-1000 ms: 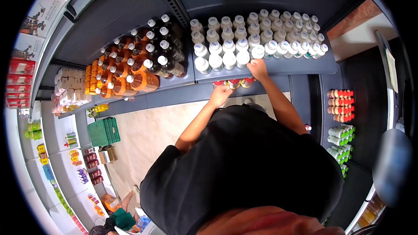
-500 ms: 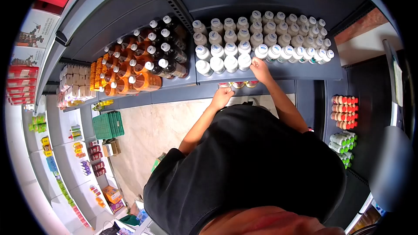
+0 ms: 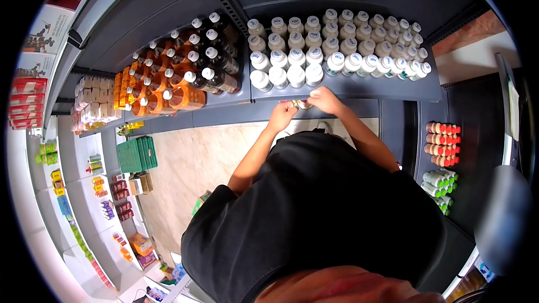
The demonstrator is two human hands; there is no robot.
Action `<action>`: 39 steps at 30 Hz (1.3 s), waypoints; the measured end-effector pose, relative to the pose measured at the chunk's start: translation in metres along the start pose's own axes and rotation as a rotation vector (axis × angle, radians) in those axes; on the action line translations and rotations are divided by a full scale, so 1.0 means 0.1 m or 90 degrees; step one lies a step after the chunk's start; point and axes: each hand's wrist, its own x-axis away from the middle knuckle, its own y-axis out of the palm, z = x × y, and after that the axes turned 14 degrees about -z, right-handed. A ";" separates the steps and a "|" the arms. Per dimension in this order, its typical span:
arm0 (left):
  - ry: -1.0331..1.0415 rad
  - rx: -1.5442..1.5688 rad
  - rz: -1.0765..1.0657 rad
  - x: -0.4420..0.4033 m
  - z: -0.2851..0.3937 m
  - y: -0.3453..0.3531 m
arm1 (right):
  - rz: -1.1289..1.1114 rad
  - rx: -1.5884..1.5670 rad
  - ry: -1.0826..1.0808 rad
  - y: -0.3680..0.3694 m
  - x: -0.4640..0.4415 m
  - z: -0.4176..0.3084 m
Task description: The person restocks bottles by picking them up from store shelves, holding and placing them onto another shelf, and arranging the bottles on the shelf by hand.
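Observation:
White-capped bottles [image 3: 296, 76] stand in rows on the dark grey shelf [image 3: 365, 89]. Just below the shelf's front edge is my left hand [image 3: 282, 115], its fingers curled closed; what they hold, if anything, is hidden. My right hand [image 3: 324, 101] is at the shelf edge, below the front row, with its fingers curled in; its fingertips hide whatever may be between them. Between the two hands, red and gold lids [image 3: 304, 104] show in part on a lower level.
Orange drink bottles [image 3: 187, 97] and dark bottles [image 3: 227, 82] fill the shelf's left part. A green crate [image 3: 136, 155] stands on the floor at left. Red-capped bottles [image 3: 443, 143] and green-capped bottles [image 3: 441, 184] are at right. White shelving [image 3: 77, 191] with packages runs along the left.
My right hand has moved from beside the front row of white bottles down and left, closer to my left hand. The left hand has shifted slightly up with the view.

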 end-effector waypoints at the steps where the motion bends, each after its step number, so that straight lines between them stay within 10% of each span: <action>1: -0.001 -0.001 0.001 0.01 0.04 -0.03 | -0.002 0.013 -0.038 0.08 -0.04 -0.06; 12: 0.000 -0.023 -0.005 0.09 -0.03 -0.03 | 0.227 -0.002 -0.016 0.41 -0.55 -0.17; 39: 0.009 -0.094 0.118 0.31 0.07 -0.42 | 0.158 0.014 -0.026 0.23 -0.53 -0.03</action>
